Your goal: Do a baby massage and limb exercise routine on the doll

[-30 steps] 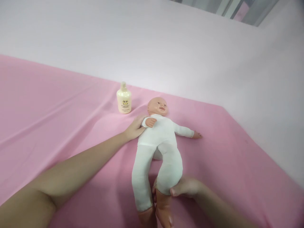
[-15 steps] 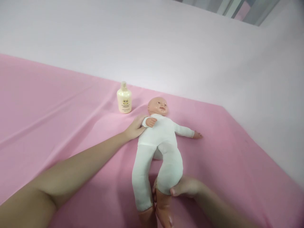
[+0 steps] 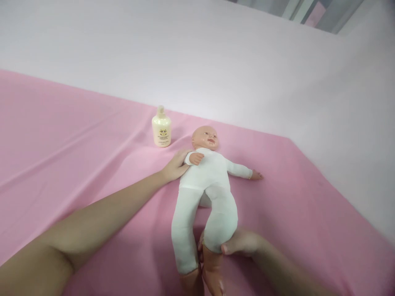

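A baby doll [image 3: 207, 185] in a white suit lies on its back on a pink sheet [image 3: 77, 156], head toward the far wall. My left hand [image 3: 176, 165] rests against the doll's shoulder and upper arm, fingers tucked under it. My right hand [image 3: 241, 242] grips the doll's lower leg near the ankle, thumb on top. The doll's other arm stretches out to the right. Both bare feet point toward me at the bottom edge.
A cream-coloured lotion bottle [image 3: 161, 128] stands upright on the sheet just left of the doll's head. A pale wall [image 3: 216, 61] rises behind the sheet and along its right side.
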Tool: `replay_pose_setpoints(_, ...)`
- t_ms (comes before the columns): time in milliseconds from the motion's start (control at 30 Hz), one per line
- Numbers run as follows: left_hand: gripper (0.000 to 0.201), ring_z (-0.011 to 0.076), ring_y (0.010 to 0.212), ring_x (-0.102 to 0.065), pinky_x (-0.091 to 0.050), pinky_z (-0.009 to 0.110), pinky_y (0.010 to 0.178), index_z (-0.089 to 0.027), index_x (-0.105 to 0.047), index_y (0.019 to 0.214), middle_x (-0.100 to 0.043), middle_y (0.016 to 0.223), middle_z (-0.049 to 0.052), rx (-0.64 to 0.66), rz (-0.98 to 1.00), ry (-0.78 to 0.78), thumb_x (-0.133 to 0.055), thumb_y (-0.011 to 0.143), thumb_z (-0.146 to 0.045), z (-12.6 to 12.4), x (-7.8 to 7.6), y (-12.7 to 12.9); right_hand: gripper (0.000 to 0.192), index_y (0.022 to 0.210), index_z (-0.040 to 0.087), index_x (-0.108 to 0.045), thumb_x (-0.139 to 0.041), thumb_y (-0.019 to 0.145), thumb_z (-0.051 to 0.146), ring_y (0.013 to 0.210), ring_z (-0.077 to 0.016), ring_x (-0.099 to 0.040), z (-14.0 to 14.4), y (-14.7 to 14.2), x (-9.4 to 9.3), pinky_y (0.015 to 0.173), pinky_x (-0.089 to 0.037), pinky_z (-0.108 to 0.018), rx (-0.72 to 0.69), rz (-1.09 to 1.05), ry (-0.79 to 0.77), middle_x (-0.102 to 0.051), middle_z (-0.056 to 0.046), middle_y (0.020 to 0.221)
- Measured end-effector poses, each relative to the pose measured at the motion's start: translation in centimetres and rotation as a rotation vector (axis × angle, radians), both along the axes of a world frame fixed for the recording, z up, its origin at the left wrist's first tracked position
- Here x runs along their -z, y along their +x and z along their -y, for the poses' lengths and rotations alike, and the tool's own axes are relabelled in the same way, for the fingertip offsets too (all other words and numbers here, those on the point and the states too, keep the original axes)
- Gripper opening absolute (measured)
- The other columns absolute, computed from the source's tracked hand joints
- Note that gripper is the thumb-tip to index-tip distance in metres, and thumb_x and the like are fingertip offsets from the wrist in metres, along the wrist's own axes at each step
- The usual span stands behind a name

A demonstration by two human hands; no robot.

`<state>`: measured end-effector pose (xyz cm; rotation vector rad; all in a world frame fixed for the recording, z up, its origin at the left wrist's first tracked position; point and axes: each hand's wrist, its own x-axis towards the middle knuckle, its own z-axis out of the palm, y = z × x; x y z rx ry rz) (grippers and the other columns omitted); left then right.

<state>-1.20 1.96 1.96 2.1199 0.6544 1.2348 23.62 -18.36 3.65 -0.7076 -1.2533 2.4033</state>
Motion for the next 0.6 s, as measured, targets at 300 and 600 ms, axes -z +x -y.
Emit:
replay_pose_setpoints(300, 0.039, 0.0311, 0.116, -0.067, -0.053, 0.05, 0.103, -0.022, -0.063, 0.133, -0.072, 0.127, 0.012, 0.013, -0.005, -0.006, -0.06, 0.102, -0.045, -0.2, 0.23, -0.06, 0.059, 0.111, 0.016, -0.081, -0.091, 0.068, 0.055, 0.117, -0.0344, -0.071, -0.06, 0.04, -0.09, 0.112, -0.048, -0.048, -0.008, 0.003, 0.021, -0.079, -0.014, 0.115)
replay_pose_setpoints(600, 0.043, 0.0315, 0.12, -0.066, -0.051, 0.052, 0.107, -0.022, -0.062, 0.137, -0.07, 0.131, 0.012, 0.003, -0.008, 0.002, -0.06, 0.102, -0.046, -0.32, 0.57, -0.16, 0.055, 0.114, 0.016, -0.08, -0.088, 0.073, 0.052, 0.116, -0.0328, -0.071, 0.02, -0.23, -0.34, 0.11, -0.049, -0.046, -0.016, -0.055, 0.035, -0.079, -0.014, 0.112)
